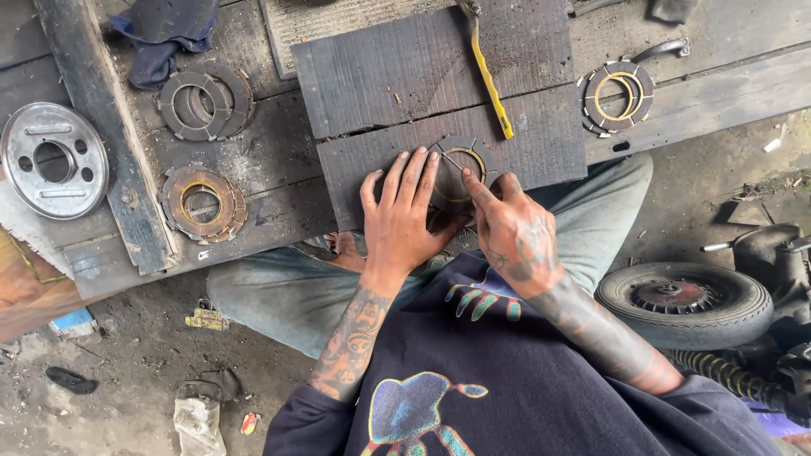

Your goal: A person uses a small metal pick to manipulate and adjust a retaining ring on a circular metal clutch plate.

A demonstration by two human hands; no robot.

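We see a dark ring plate point(460, 165) with toothed outer tabs and a brass-coloured inner edge, lying flat on a dark wooden board point(439, 84), close to the board's near edge and about midway along it. Part of the ring is hidden under the hands, so we cannot tell its whole outline.

The left hand point(401, 211) lies open and flat, fingers spread and pressed down on the ring's left side and the board beside it; it grips nothing. The right hand point(507, 224) sits just right of the ring, its forefinger stretched out with the tip touching the ring's inner edge, the other fingers curled in. We cannot tell whether it pinches anything small.

A yellow-handled tool point(490, 80) lies across the board beyond the ring, its lower end just beyond and to the right of the ring. Similar rings sit in stacks on the plank bench point(726, 76): one stack point(618, 95) towards the far right, two point(205, 101) point(203, 203) towards the left. A round metal cover point(53, 159) rests at the bench's left edge, and a small tyre point(684, 304) stands on the ground to the right.
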